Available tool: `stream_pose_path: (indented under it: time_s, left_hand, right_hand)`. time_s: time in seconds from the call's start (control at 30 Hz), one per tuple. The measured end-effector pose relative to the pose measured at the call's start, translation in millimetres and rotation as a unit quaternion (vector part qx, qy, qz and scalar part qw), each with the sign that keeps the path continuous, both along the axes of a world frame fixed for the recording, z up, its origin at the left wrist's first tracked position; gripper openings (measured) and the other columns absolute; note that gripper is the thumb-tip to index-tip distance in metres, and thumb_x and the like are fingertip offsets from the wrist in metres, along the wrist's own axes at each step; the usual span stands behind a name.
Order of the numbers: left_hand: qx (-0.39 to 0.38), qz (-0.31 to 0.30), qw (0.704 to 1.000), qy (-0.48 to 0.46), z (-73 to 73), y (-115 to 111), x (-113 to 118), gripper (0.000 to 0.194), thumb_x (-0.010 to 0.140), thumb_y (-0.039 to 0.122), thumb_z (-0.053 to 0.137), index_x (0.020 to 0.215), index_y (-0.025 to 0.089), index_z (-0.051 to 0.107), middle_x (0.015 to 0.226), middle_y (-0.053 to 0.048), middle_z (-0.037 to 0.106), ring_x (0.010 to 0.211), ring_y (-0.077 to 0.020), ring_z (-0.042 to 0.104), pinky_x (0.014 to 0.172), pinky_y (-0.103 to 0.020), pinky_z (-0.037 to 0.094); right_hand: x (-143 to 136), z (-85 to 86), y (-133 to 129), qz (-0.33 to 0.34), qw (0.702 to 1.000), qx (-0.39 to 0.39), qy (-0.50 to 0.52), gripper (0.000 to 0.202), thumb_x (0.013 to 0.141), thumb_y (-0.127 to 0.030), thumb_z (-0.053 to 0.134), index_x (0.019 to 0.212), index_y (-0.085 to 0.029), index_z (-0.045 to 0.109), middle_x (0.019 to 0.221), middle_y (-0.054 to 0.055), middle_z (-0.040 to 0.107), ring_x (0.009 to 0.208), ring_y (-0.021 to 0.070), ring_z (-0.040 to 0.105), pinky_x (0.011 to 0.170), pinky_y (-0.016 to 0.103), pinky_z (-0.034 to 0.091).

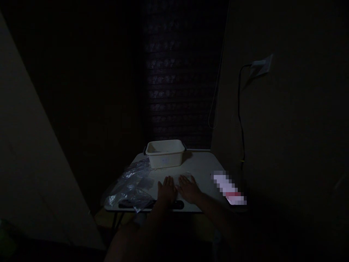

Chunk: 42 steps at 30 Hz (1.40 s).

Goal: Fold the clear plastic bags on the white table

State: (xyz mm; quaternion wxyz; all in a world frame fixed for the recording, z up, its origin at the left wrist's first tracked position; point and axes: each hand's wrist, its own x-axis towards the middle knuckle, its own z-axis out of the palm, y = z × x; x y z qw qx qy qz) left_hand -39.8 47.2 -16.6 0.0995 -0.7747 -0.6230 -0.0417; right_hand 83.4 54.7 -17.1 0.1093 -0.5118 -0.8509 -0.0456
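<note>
Cream tub [165,160], contents too dim to tell, stands beyond my left hand [167,189] and right hand [188,188], flat, fingers open on clear film [176,178]; crinkled plastic [132,186] leftward

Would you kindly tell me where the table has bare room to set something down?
In this dim light, the table's back right looks bare, between the cream bin and the lit screen, as does the strip between screen and right hand. Crowded: the left side, under crumpled clear plastic, and front centre, around the left hand.
</note>
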Motion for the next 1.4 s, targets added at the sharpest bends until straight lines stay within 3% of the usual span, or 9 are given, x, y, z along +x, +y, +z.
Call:
stream_pose_path:
  time_s: [0.4,0.6,0.73,0.93,1.03,1.17,1.4]
  left_hand:
    - [0.009,0.007,1.0,-0.01,1.6,-2.7,2.7,0.049,0.076,0.037,0.008,0.115,0.012,0.026,0.122,-0.01,0.023,0.11,-0.0225,0.016,0.082,-0.046,0.017]
    - [-0.014,0.021,1.0,-0.014,5.7,-2.3,4.1,0.05,0.076,0.037,0.009,0.115,0.011,0.025,0.122,-0.01,0.022,0.11,-0.0228,0.016,0.082,-0.045,0.019]
    - [-0.012,0.049,0.998,-0.022,9.3,2.0,5.5,0.049,0.076,0.035,0.009,0.116,0.01,0.024,0.122,-0.011,0.02,0.11,-0.0235,0.016,0.08,-0.045,0.022]
    - [-0.009,-0.017,1.0,-0.008,6.8,6.0,10.3,0.046,0.076,0.031,0.011,0.117,0.011,0.02,0.124,-0.009,0.017,0.111,-0.0196,0.013,0.081,-0.044,0.021]
    - [-0.006,-0.02,1.0,0.002,0.7,6.6,11.8,0.046,0.075,0.03,0.012,0.116,0.012,0.022,0.123,-0.01,0.018,0.112,-0.0202,0.012,0.081,-0.046,0.018]
    - [-0.007,-0.004,1.0,0.002,-2.9,6.9,11.9,0.048,0.075,0.033,0.011,0.116,0.012,0.023,0.123,-0.011,0.02,0.111,-0.0223,0.013,0.081,-0.048,0.017]
    - [-0.018,0.003,1.0,0.0,3.0,4.0,13.7,0.052,0.075,0.04,0.009,0.116,0.012,0.023,0.123,-0.011,0.02,0.11,-0.0249,0.014,0.08,-0.049,0.017]
  right_hand:
    - [29.7,-0.6,0.3,-0.037,0.999,-0.031,-0.023,0.055,0.075,-0.042,0.002,0.117,-0.012,0.021,0.123,0.009,0.019,0.112,0.0172,0.011,0.086,0.045,0.003]
    - [42.5,4.2,0.9,-0.047,0.998,-0.015,-0.036,0.053,0.076,-0.04,0.003,0.116,-0.013,0.024,0.122,0.009,0.023,0.111,0.0174,0.013,0.086,0.045,0.003]
    - [39.2,8.8,6.0,-0.057,0.998,0.006,-0.03,0.053,0.076,-0.041,0.003,0.116,-0.013,0.023,0.122,0.009,0.022,0.111,0.0174,0.014,0.086,0.045,0.005]
    - [11.8,6.6,9.7,-0.024,1.0,0.005,-0.016,0.053,0.075,-0.042,0.001,0.117,-0.015,0.023,0.122,0.006,0.022,0.111,0.0176,0.015,0.086,0.043,0.005]
    - [3.3,3.3,8.6,-0.009,1.0,-0.016,-0.012,0.053,0.076,-0.041,0.001,0.117,-0.015,0.022,0.122,0.006,0.022,0.111,0.0169,0.014,0.087,0.043,0.004]
    - [9.0,0.8,7.5,-0.019,0.999,-0.041,-0.016,0.054,0.075,-0.042,0.001,0.117,-0.014,0.021,0.123,0.007,0.021,0.111,0.0175,0.013,0.086,0.045,0.004]
    - [33.9,-0.4,5.7,-0.047,0.998,-0.025,-0.025,0.055,0.075,-0.043,0.002,0.117,-0.013,0.022,0.123,0.009,0.02,0.112,0.018,0.012,0.085,0.046,0.004]
